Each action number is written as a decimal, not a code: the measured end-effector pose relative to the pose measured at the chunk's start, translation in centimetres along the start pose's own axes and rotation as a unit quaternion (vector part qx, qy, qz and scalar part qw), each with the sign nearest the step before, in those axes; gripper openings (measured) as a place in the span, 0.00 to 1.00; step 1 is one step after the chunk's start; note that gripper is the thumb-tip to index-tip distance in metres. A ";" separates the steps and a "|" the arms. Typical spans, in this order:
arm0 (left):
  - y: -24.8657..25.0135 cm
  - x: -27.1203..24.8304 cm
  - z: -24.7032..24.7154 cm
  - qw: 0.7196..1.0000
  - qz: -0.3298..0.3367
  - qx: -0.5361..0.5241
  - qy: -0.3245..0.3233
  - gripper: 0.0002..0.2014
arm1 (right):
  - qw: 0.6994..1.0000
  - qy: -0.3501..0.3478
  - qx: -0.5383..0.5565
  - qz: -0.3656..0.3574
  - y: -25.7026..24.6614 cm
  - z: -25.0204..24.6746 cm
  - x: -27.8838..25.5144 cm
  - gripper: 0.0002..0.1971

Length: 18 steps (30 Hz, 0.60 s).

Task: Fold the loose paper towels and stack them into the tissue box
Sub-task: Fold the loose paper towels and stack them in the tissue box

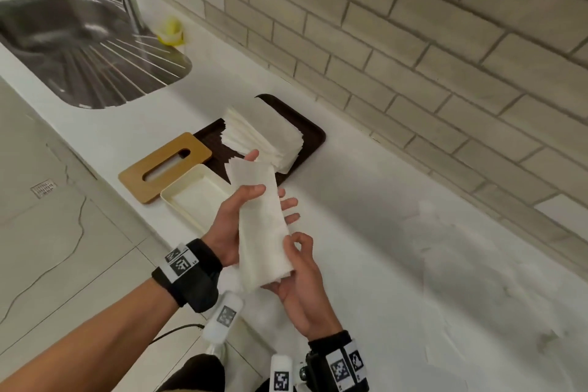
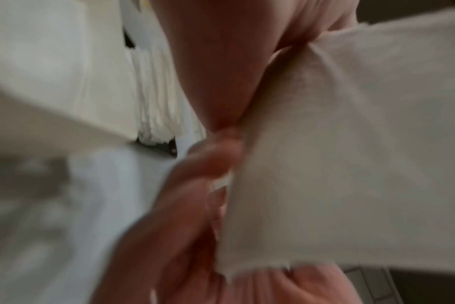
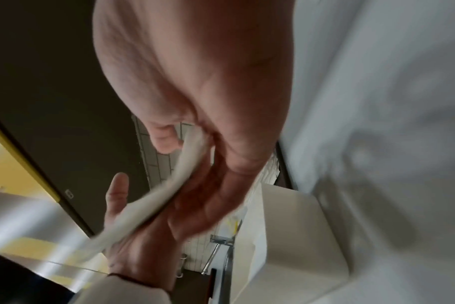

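Observation:
A folded white paper towel (image 1: 261, 232) is held lengthwise above the counter's front edge. My left hand (image 1: 272, 197) holds its upper half, thumb on top and fingers spread beneath it. My right hand (image 1: 297, 243) pinches the lower right edge; the right wrist view shows the towel (image 3: 156, 195) between my thumb and fingers (image 3: 221, 185). In the blurred left wrist view the towel (image 2: 351, 154) fills the right side. The cream tissue box (image 1: 178, 197) stands uncovered just left of my hands. Its wooden slotted lid (image 1: 133, 175) lies beside it.
A stack of loose paper towels (image 1: 264, 134) lies on a dark brown tray (image 1: 315, 134) behind the box. A steel sink (image 1: 79, 51) with a faucet (image 1: 127, 0) is at the far left. A tiled wall (image 1: 413, 57) runs along the back. White counter (image 1: 445, 264) extends to the right.

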<state>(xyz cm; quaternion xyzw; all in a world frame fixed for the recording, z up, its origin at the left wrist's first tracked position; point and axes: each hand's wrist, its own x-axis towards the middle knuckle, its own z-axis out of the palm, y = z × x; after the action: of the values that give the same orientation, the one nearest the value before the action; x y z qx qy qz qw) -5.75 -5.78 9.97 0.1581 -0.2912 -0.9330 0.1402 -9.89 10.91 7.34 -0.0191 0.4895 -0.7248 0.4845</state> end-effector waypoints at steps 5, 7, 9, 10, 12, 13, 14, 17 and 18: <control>5.2 -0.2 -2.9 0.994 0.076 0.013 0.075 0.30 | 0.998 0.014 -0.058 -0.019 1.6 2.9 2.3 0.15; 7.1 -0.1 -4.4 0.990 0.109 0.030 0.089 0.25 | 0.993 0.065 -0.077 -0.063 1.9 4.2 3.5 0.20; 8.8 0.3 -6.3 0.977 0.150 0.097 0.114 0.25 | 0.966 0.105 -0.196 -0.134 2.0 5.1 4.6 0.24; 9.4 0.6 -7.5 0.958 0.173 0.181 0.141 0.26 | 0.934 0.123 -0.289 -0.170 2.3 5.2 5.3 0.22; 10.5 1.2 -10.3 0.871 0.178 0.415 0.194 0.31 | 0.837 0.145 -0.478 -0.222 3.5 5.2 7.2 0.17; 10.7 1.5 -11.5 0.814 0.154 0.521 0.206 0.34 | 0.772 0.154 -0.571 -0.235 4.2 5.1 8.0 0.16; 10.7 1.9 -12.6 0.762 0.127 0.600 0.208 0.35 | 0.703 0.166 -0.647 -0.244 4.8 5.3 8.6 0.14; 10.1 2.7 -14.1 0.667 0.084 0.717 0.184 0.32 | 0.613 0.206 -0.725 -0.238 5.5 5.3 10.0 0.15; 9.9 3.0 -14.7 0.643 0.079 0.741 0.176 0.30 | 0.603 0.216 -0.727 -0.247 5.4 5.2 10.3 0.15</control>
<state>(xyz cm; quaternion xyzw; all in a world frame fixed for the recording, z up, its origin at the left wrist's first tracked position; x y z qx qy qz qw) -1.22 -22.03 3.65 0.3467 -0.8668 -0.3450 0.0975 -9.02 -0.42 1.49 -0.3283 0.9221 -0.2047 -0.0069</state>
